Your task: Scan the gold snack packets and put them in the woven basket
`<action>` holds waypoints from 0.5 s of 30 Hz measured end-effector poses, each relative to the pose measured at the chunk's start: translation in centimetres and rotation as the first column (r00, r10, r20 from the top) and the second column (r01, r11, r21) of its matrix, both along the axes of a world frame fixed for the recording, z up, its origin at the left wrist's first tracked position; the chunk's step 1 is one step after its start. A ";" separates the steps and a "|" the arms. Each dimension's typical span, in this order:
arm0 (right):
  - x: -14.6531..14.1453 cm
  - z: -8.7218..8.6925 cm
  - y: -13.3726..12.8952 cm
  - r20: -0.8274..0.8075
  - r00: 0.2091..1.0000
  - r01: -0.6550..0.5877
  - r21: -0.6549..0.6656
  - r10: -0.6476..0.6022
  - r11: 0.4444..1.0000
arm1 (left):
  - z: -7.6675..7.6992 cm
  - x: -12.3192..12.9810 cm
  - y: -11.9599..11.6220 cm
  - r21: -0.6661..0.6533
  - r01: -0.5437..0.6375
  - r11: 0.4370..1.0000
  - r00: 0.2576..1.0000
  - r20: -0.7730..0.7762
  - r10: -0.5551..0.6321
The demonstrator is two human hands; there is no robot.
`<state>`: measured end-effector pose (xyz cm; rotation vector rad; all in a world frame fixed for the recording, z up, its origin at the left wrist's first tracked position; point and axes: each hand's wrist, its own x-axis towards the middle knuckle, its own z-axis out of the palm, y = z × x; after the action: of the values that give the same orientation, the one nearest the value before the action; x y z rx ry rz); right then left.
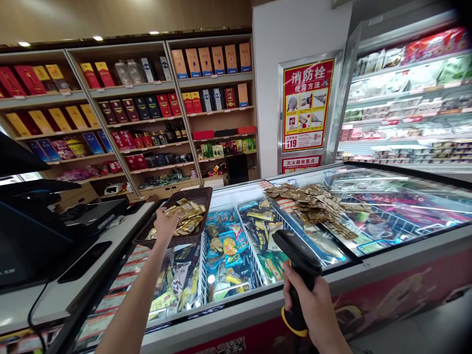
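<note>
My right hand (304, 295) is wrapped around the grip of a black and yellow barcode scanner (297, 250), held above the front edge of the chest freezer. To the left, my left hand (165, 225) reaches into a dark brown woven basket (206, 196) and closes on a gold foil packet (180, 210). More such packets lie under and beside it; my fingertips are partly hidden among them. The basket rests on the freezer's glass top. A loose pile of gold packets (317, 201) is spread over the glass farther right.
Below the glass, wire baskets hold wrapped ice creams (230, 246). A counter with a dark phone (84, 261) and a black monitor (22, 236) stands at left. Shelves of boxed goods (140, 108) line the back wall; a lit display fridge (409, 103) is at right.
</note>
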<state>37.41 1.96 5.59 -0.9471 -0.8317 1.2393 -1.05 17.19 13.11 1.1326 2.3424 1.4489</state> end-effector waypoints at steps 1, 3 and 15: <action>0.3 -0.2 0.2 0.009 1.000 -0.001 -0.001 0.001 1.000 | -0.3 -0.9 -0.1 -0.087 -0.071 0.994 0.988 -0.145 0.058; 0.8 -0.8 0.7 0.039 0.999 0.006 -0.015 -0.005 1.000 | -1.7 -2.0 -0.5 -0.134 -0.248 0.959 0.909 -0.375 0.183; 1.8 1.3 3.7 0.154 0.988 0.004 0.048 -0.011 0.999 | -9.4 10.5 3.1 0.016 0.343 0.939 0.603 -0.771 -0.206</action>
<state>39.22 5.70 6.88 -1.0161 -0.9744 1.1450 9.48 20.28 3.67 2.4379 2.3180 1.1863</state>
